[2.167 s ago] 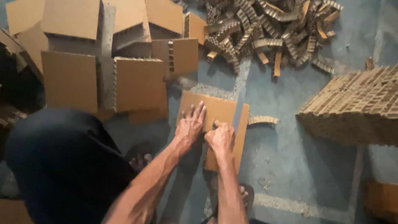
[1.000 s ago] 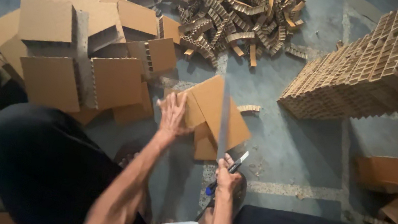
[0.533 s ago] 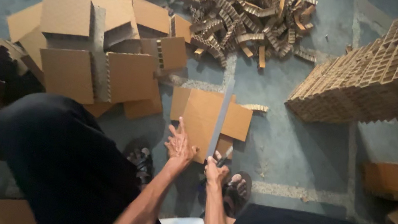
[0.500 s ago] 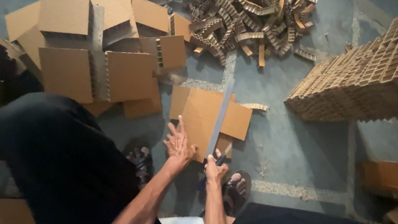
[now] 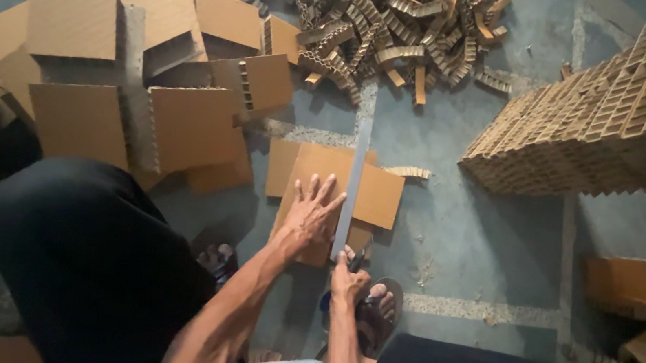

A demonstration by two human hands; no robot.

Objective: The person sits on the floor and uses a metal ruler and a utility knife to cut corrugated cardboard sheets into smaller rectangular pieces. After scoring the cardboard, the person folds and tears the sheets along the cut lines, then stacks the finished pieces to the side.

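My left hand (image 5: pixel 311 214) lies flat, fingers spread, on a brown cardboard sheet (image 5: pixel 322 175) that rests on other sheets on the concrete floor. My right hand (image 5: pixel 345 279) grips the dark handle of a long flat metal blade (image 5: pixel 353 179). The blade runs away from me along the right side of the sheet, just beside my left fingertips. A second cardboard piece (image 5: pixel 378 196) sticks out to the right of the blade.
Cut cardboard sheets (image 5: pixel 139 77) are piled at the left. A heap of corrugated strips (image 5: pixel 384 17) lies at the top. A big stack of corrugated cardboard (image 5: pixel 618 119) rises at the right. My sandalled foot (image 5: pixel 377 307) is below the sheet.
The blade has come down from a raised tilt to lie along the sheet. My left hand moved up onto the sheet and flattened.
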